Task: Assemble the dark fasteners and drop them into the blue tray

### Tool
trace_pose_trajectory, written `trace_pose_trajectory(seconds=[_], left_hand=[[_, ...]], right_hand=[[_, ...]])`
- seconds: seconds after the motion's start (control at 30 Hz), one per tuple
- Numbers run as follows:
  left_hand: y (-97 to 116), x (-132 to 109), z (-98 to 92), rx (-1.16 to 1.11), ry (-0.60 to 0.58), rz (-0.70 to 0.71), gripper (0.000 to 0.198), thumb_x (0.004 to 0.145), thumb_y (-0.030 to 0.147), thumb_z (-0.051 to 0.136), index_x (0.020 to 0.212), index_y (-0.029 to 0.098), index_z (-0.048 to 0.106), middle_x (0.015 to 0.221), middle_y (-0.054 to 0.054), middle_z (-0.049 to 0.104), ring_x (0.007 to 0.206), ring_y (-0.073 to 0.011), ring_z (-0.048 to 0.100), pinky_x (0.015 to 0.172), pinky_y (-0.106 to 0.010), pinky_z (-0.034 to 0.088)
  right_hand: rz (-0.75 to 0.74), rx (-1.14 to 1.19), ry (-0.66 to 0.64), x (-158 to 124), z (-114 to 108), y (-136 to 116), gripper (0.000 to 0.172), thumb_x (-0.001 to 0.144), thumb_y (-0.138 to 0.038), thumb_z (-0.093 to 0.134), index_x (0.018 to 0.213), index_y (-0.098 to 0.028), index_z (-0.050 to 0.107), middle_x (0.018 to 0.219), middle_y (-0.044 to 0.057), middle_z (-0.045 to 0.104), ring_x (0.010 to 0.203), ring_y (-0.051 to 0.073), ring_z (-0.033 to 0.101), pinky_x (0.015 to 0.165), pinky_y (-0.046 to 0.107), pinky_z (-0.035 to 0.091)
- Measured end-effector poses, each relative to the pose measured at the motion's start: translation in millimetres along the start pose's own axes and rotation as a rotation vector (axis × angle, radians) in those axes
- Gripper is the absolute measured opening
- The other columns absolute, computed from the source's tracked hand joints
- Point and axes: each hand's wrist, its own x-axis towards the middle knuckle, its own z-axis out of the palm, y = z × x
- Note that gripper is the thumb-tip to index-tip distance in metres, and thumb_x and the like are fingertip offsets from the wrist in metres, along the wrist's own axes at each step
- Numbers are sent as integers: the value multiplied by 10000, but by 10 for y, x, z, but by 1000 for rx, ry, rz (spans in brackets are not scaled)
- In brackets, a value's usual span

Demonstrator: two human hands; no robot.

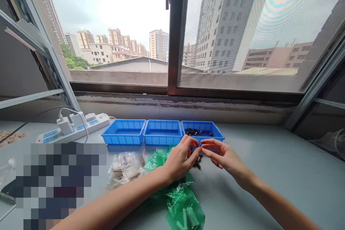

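My left hand and my right hand meet fingertip to fingertip just in front of the right blue bin. Both pinch at the same spot; whatever is between the fingertips is too small to make out. Below and partly behind my left fingers lies a small pile of dark screw-like parts on the table. More small dark parts sit inside the right bin. Green plastic bags lie under and around my left forearm, the front one holding pale stick-shaped pieces.
Two more blue bins, the middle one and the left one, stand in the row. Clear bags of metal parts lie left of the green bags. A white power strip with plugs sits at the back left, below the window.
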Motion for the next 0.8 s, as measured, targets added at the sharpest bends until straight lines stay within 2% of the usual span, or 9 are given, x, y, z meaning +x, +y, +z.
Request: trace_pose_trajectory(seconds=[0.1, 0.2, 0.4, 0.57, 0.7, 0.8], left_hand=[[-13, -1, 6, 5, 0, 16, 162, 908, 330, 433, 888, 202, 529, 892, 6, 504, 645, -105, 497, 637, -240, 407], [-22, 0, 8, 11, -9, 16, 182, 909, 345, 452, 872, 199, 555, 881, 11, 499, 620, -93, 487, 621, -231, 409], [-30, -1, 13, 40, -36, 13, 140, 826, 334, 633, 897, 215, 646, 924, 10, 514, 608, -74, 477, 630, -223, 436], [-95, 5, 49, -34, -33, 78, 149, 769, 323, 708, 689, 197, 701, 890, -7, 547, 602, -71, 488, 602, -218, 446], [-132, 6, 61, -28, -25, 122, 192, 854, 333, 609, 767, 219, 737, 891, -22, 561, 608, -75, 517, 639, -242, 477], [-142, 6, 63, -4, -12, 126, 190, 871, 319, 585, 811, 228, 741, 896, -26, 564, 625, -82, 533, 655, -247, 485]], right_hand=[[0, 11, 4, -6, -1, -14, 517, 492, -566, 773, 831, -184, 689, 654, 6, 618, 434, 69, 362, 415, 238, 268], [10, 7, 3, -15, 6, -31, 546, 479, -609, 760, 804, -175, 700, 501, -41, 490, 432, 80, 346, 417, 239, 259], [-10, -25, 28, 7, -10, -29, 632, 490, -690, 708, 829, -156, 720, 419, -73, 346, 422, 88, 307, 418, 249, 239], [-29, -24, 116, 86, -92, 7, 628, 465, -710, 706, 784, -169, 709, 422, -74, 346, 414, 87, 294, 408, 251, 242], [-69, -60, 163, 168, -176, 95, 562, 518, -673, 706, 790, -181, 713, 436, -55, 406, 408, 96, 322, 395, 257, 264], [-88, -36, 235, 207, -204, 131, 581, 484, -664, 728, 790, -171, 711, 536, 7, 557, 411, 100, 373, 370, 259, 295]])
